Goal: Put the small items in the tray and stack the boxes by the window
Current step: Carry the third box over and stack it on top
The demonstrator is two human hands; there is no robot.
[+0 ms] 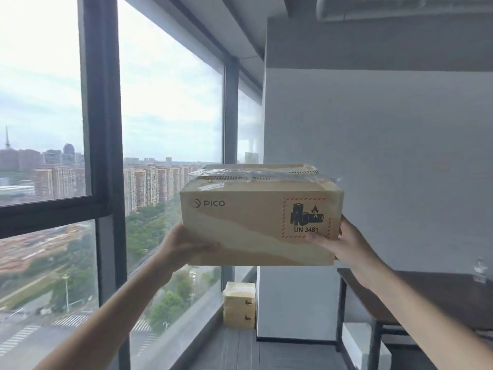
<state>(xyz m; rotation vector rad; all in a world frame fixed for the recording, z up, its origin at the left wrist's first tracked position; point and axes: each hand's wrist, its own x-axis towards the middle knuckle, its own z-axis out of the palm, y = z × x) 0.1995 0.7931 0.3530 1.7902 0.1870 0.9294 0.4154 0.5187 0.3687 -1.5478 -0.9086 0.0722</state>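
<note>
**Desk:** What is in the hands?

**Photographer:** A cardboard box [260, 213], held up in mid-air in front of a floor-to-ceiling window [170, 108]. Its near face is printed "PICO" at the left and carries a red-hatched battery hazard label reading "UN 3481" at the right. Clear tape runs loosely across the top flaps.

**Desk:** How is it held?

**Photographer:** From both ends. The left hand [184, 245] grips the lower left corner, thumb laid across the near face, the other fingers out of sight behind or under the box. The right hand [344, 243] grips the lower right corner, thumb pressed on the face just below the hazard label, the rest wrapped round the side. Both forearms reach up from the bottom of the frame.

**Desk:** Any other boxes?

**Photographer:** Yes. A stack of smaller tan boxes [239, 304] stands on the floor [240, 348] in the far corner, where the window meets a white wall [373, 156], well below the held box.

**Desk:** And to the right?

**Photographer:** A dark surface [416, 292] on black metal legs, against the wall. A clear, bottle-like object [481, 271] stands on it at the frame edge, too blurred to name. A white box [354, 340] sits on the floor beneath. Outside the glass, apartment blocks, trees and a road under an overcast sky.
</note>
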